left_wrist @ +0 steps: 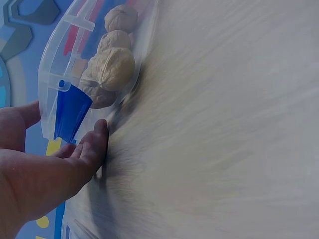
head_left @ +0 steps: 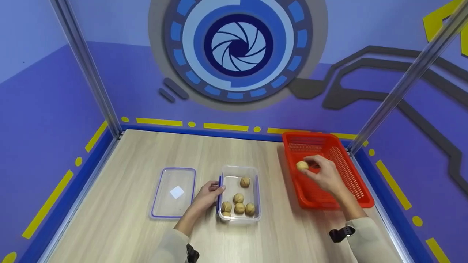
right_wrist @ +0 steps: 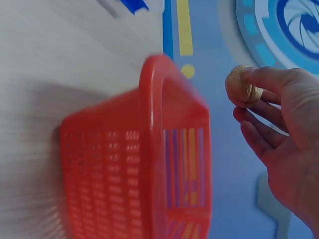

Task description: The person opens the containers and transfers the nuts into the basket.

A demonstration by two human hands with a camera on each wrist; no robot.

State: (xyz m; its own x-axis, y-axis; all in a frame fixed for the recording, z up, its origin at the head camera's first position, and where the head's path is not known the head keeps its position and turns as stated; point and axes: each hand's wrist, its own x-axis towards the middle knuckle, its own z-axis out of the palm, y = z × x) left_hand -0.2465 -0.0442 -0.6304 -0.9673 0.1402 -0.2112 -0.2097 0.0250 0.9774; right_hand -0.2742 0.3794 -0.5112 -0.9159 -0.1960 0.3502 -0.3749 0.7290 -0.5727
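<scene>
My right hand pinches a walnut between thumb and fingertips, over the red plastic basket. In the right wrist view the walnut is held above the basket's rim. At the middle of the table stands a clear plastic container with several walnuts in it, most gathered at its near end. My left hand holds the container's left side, thumb at the rim and fingers outside below it. The left wrist view shows this hand by the blue side flap.
A clear lid with a blue-purple edge and a white square label lies on the wooden table, left of the container. Blue printed walls and metal posts enclose the table's back and sides. The basket stands near the right wall.
</scene>
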